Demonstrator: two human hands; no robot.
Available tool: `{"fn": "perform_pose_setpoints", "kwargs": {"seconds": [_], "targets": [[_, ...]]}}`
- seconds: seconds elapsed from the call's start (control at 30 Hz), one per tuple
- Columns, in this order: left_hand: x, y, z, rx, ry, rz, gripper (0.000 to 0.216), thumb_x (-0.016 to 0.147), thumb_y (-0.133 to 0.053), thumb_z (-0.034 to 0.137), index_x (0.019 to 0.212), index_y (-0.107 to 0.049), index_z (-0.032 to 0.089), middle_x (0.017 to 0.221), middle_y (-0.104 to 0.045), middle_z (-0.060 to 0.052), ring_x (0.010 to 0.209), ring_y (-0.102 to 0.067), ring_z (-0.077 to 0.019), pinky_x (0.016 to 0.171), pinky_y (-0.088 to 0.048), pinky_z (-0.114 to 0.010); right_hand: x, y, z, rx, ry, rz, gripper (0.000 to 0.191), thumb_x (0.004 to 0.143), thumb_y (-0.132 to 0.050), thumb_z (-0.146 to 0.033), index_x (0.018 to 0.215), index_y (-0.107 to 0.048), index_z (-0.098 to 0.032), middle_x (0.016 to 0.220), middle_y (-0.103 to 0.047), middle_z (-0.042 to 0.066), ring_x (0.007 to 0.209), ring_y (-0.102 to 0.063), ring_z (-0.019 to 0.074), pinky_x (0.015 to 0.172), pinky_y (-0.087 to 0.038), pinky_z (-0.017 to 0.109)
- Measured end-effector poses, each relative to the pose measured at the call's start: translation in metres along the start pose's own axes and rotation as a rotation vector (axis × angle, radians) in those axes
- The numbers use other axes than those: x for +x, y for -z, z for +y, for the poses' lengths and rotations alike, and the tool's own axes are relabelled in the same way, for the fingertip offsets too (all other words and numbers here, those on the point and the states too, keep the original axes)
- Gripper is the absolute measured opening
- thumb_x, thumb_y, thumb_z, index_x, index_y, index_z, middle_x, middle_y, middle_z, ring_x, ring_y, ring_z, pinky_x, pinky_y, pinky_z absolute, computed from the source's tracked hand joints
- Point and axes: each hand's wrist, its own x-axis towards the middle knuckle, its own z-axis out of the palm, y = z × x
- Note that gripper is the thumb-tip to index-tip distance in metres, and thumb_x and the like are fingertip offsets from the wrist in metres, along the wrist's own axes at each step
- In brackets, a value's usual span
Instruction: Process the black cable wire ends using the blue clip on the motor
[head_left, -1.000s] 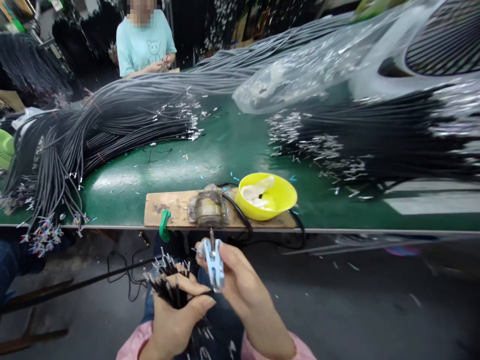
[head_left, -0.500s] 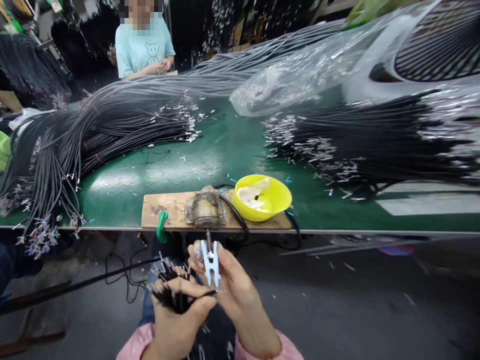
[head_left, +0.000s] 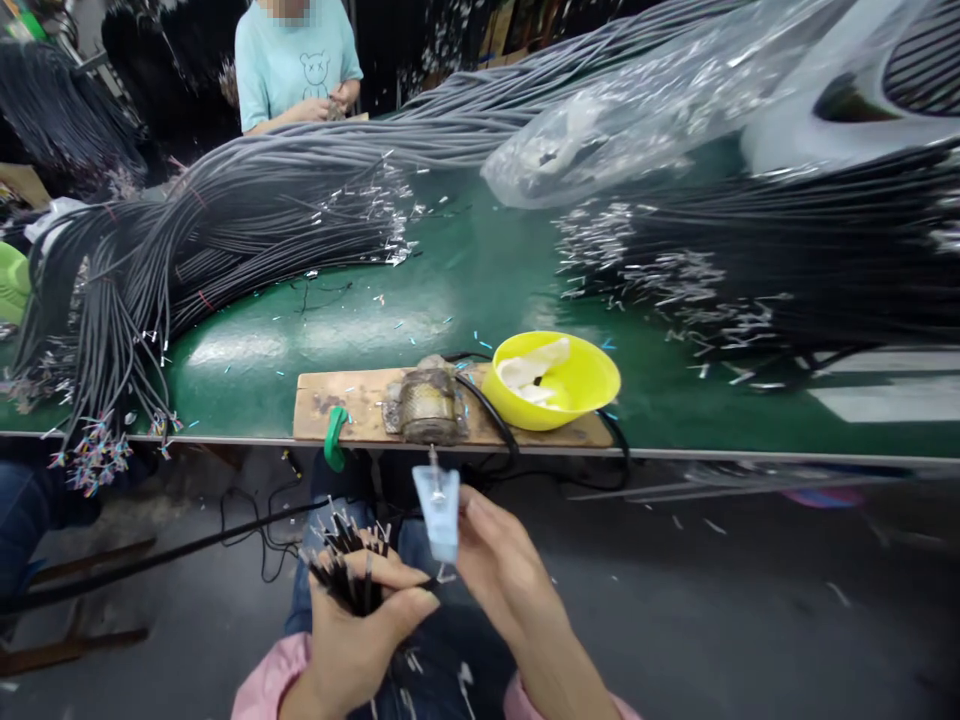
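blk cables (head_left: 346, 578) nr clip (head_left: 437, 525), bear print (head_left: 314, 72) on co-worker's tee (head_left: 259, 78)

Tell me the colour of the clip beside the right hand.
The clip is light blue, best seen in the head view.

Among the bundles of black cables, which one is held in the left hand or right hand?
The small bundle gripped in the left hand; the larger bundles lie on the green table.

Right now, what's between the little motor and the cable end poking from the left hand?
The head view shows a metal shaft and a blue plastic clip between them.
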Motion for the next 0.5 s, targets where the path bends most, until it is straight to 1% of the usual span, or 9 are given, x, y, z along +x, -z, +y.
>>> {"fn": "perform_pose_setpoints", "kwargs": {"seconds": [0.07,0.13,0.2,0.23,0.27,0.3,0.37,0.43,0.5], "targets": [[0.0,0.003,0.0,0.036,0.034,-0.009,0.017,0.071,-0.067,0.027,0.08,-0.074,0.014,0.073,-0.07,-0.006,0.07,-0.063,-0.0146,0.07,-0.05,-0.024,-0.012,0.003,0.002,-0.191,0.181,0.122,0.034,0.063,-0.073,-0.043,0.064,-0.056,-0.013,0.062,-0.049,0.001,0.058,-0.043,0.0068,0.053,-0.036,0.018],[0.0,0.006,0.001,0.08,0.053,-0.041,0.02,0.077,-0.061,0.025,0.088,-0.075,0.015,0.078,-0.072,-0.007,0.075,-0.065,-0.0161,0.076,-0.05,-0.025,-0.024,0.002,0.002,-0.427,0.453,0.214,0.025,0.07,-0.068,-0.031,0.06,-0.053,-0.013,0.061,-0.047,0.001,0.058,-0.042,0.0068,0.053,-0.035,0.018],[0.0,0.006,0.002,0.121,0.051,-0.096,0.02,0.078,-0.057,0.02,0.081,-0.075,0.014,0.068,-0.07,-0.005,0.067,-0.064,-0.0147,0.069,-0.049,-0.023,-0.033,-0.005,0.0,-0.684,0.731,0.189,0.017,0.072,-0.066,-0.021,0.061,-0.055,-0.015,0.058,-0.047,0.001,0.06,-0.042,0.0083,0.055,-0.035,0.019],[0.0,0.006,0.003,0.137,0.044,-0.125,0.019,0.076,-0.057,0.018,0.073,-0.075,0.013,0.062,-0.067,-0.004,0.062,-0.062,-0.0139,0.065,-0.048,-0.023,-0.036,-0.009,-0.002,-0.803,0.825,0.133,0.011,0.071,-0.065,-0.019,0.064,-0.058,-0.015,0.059,-0.05,0.002,0.061,-0.044,0.0094,0.056,-0.036,0.02],[0.0,0.005,0.003,0.149,0.036,-0.147,0.019,0.074,-0.057,0.016,0.064,-0.073,0.013,0.057,-0.064,-0.003,0.058,-0.06,-0.0129,0.062,-0.047,-0.022,-0.037,-0.013,-0.004,-0.9,0.876,0.059,0.006,0.072,-0.065,-0.018,0.068,-0.061,-0.016,0.062,-0.053,0.003,0.064,-0.045,0.0104,0.058,-0.037,0.021],[-0.001,0.003,0.002,0.157,0.031,-0.154,0.019,0.071,-0.059,0.015,0.056,-0.069,0.012,0.052,-0.059,-0.002,0.055,-0.056,-0.0114,0.059,-0.045,-0.021,-0.037,-0.016,-0.006,-0.967,0.891,-0.008,0.003,0.073,-0.064,-0.019,0.071,-0.063,-0.017,0.066,-0.055,0.003,0.067,-0.047,0.0111,0.06,-0.038,0.021],[-0.002,0.001,0.0,0.16,0.034,-0.108,0.017,0.067,-0.062,0.016,0.051,-0.062,0.012,0.047,-0.051,0.0,0.049,-0.047,-0.0082,0.053,-0.04,-0.019,-0.035,-0.02,-0.008,-1.006,0.846,-0.091,0.009,0.077,-0.059,-0.019,0.069,-0.062,-0.016,0.067,-0.056,0.004,0.068,-0.048,0.011,0.062,-0.039,0.021],[-0.003,-0.001,-0.005,0.143,0.051,-0.019,0.015,0.066,-0.063,0.02,0.055,-0.058,0.012,0.05,-0.047,0.001,0.048,-0.04,-0.0063,0.049,-0.035,-0.018,-0.033,-0.021,-0.006,-0.961,0.784,-0.075,0.02,0.08,-0.056,-0.02,0.061,-0.056,-0.014,0.061,-0.051,0.003,0.065,-0.046,0.0101,0.06,-0.038,0.02],[-0.005,-0.001,-0.009,0.103,0.064,0.032,0.019,0.068,-0.063,0.027,0.059,-0.055,0.013,0.054,-0.046,0.001,0.051,-0.039,-0.0066,0.05,-0.035,-0.019,-0.033,-0.021,0.0,-0.868,0.709,-0.003,0.026,0.08,-0.054,-0.023,0.056,-0.05,-0.013,0.058,-0.046,0.002,0.061,-0.042,0.0095,0.057,-0.035,0.02]]}}
